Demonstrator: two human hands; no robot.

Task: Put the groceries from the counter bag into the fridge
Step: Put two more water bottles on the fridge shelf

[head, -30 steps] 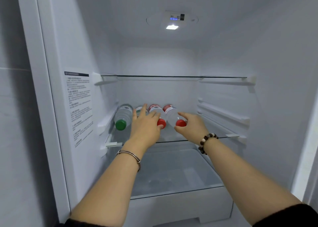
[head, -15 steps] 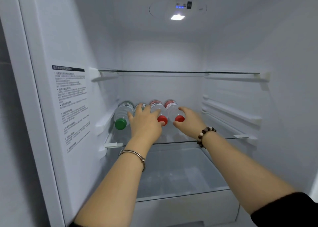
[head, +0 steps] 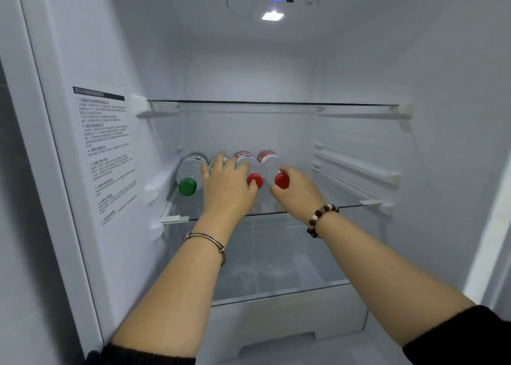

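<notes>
The fridge [head: 442, 88] lining is smooth white plastic with a soft sheen. The upper shelf [head: 276, 103] and lower shelf [head: 345, 206] are clear, glossy glass. The bottles [head: 190, 165] are clear, shiny plastic. The green cap [head: 187, 186] and the red one on the rightmost bottle [head: 269, 162] are glossy plastic. The printed sticker [head: 105, 149] looks like matt paper. The bangle [head: 206, 237] is polished metal, and the beads [head: 322, 216] look like wood, dark and pale. The sleeve [head: 464, 337] is dark, matt knit cloth.

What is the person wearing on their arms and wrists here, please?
Dark sleeves end near the elbows: left sleeve, right sleeve; the forearms are bare. The left wrist wears a thin silver bangle, the right a bracelet of dark brown beads with a few pale ones.
</notes>
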